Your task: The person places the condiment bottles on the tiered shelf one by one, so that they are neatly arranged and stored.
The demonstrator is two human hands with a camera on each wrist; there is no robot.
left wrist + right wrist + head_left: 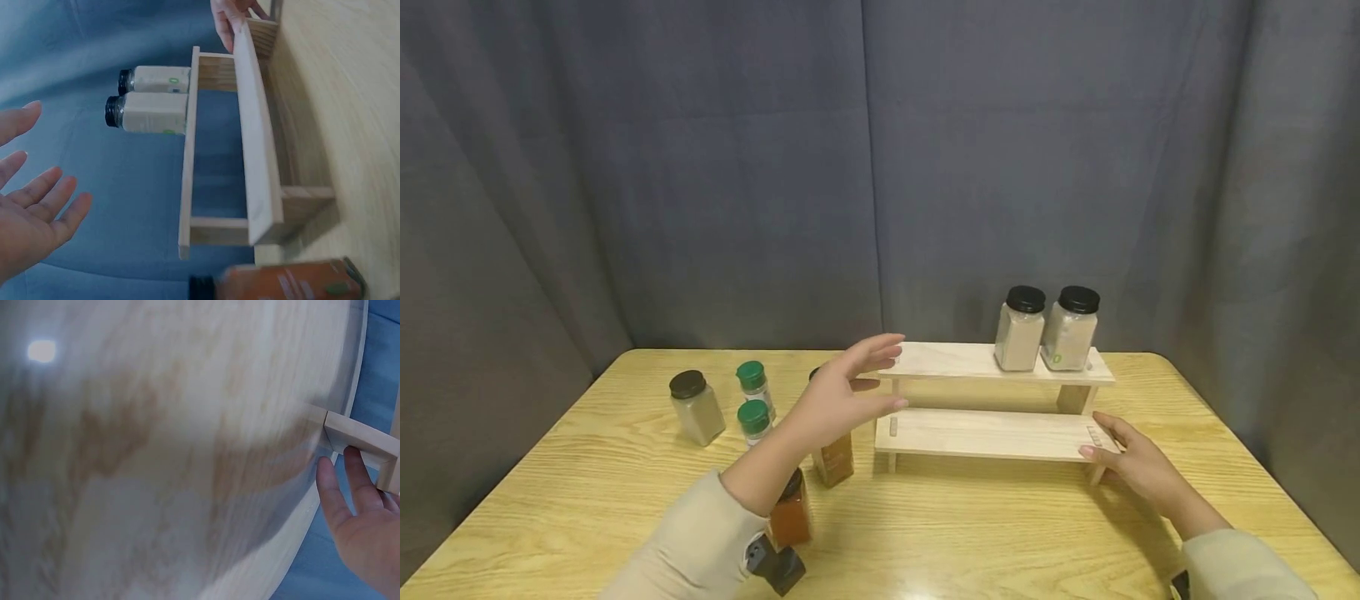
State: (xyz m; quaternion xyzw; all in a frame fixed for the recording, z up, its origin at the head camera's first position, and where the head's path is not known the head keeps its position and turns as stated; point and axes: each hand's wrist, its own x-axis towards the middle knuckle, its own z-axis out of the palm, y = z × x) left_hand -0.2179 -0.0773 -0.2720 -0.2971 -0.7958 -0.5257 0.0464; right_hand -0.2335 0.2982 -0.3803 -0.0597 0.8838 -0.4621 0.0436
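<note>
Wooden table (pixel 587 492) — left hand (pixel 838 400) spread, free; right hand (pixel 1138 467) seemingly touches rack (pixel 992 433)

A light wooden table (pixel 587 500) with rounded corners stands before a grey-blue curtain (pixel 737 167) in folds.

I see a table (pixel 587 500) made of light wood with wavy grain lines. Its top is smooth and a bit shiny, with a bright spot of light on it. The little two-step shelf (pixel 992 433) is pale bare wood, matt and not shiny. The two jars (pixel 1047 332) on it look like clear plastic or glass with glossy black lids. The small bottles (pixel 754 402) have green plastic caps. The curtain (pixel 700 167) behind is soft grey-blue cloth with folds. My sleeves (pixel 700 542) are soft beige cloth.
</note>
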